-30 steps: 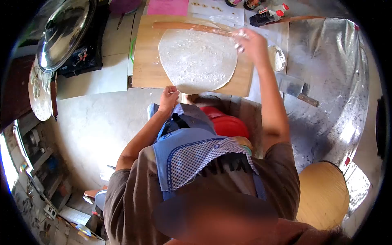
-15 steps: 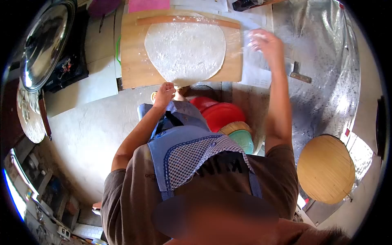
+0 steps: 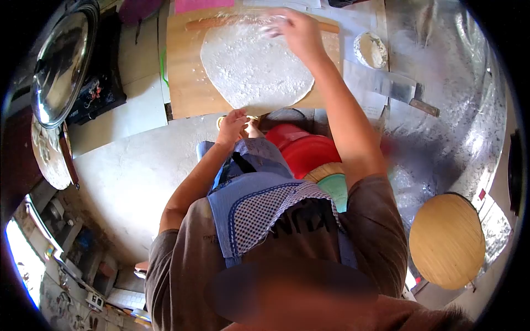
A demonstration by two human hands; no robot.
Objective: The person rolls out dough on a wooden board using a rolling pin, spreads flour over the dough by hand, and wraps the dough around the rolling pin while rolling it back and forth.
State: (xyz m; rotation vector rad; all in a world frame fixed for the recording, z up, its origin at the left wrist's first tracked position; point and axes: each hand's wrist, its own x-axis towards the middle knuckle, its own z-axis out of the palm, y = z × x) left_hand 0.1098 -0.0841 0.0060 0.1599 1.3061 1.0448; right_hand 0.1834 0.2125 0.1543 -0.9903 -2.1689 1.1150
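Observation:
A wide, thin sheet of dough (image 3: 259,71), dusted with white flour, lies on a wooden board (image 3: 185,83). Over its far right part is my right hand (image 3: 295,33), its whitened fingers smeared by motion. A long wooden rolling pin (image 3: 204,23) lies across the far side of the board, partly behind that hand. My left hand (image 3: 232,127) is at the board's near edge, close to the dough's lower rim. Its fingers are curled together; what they hold, if anything, is hidden.
Right of the board are a white bowl (image 3: 370,50) with pale contents and a broad blade (image 3: 396,86) with a wooden handle. A red tub (image 3: 306,151) sits below the board. A round wooden lid (image 3: 447,241) is at right, a shiny metal lid (image 3: 61,69) at left.
My right hand has swung left from beside the board to above the dough, uncovering the white bowl. More flour specks show on the sheet. My left hand stays near the board's edge.

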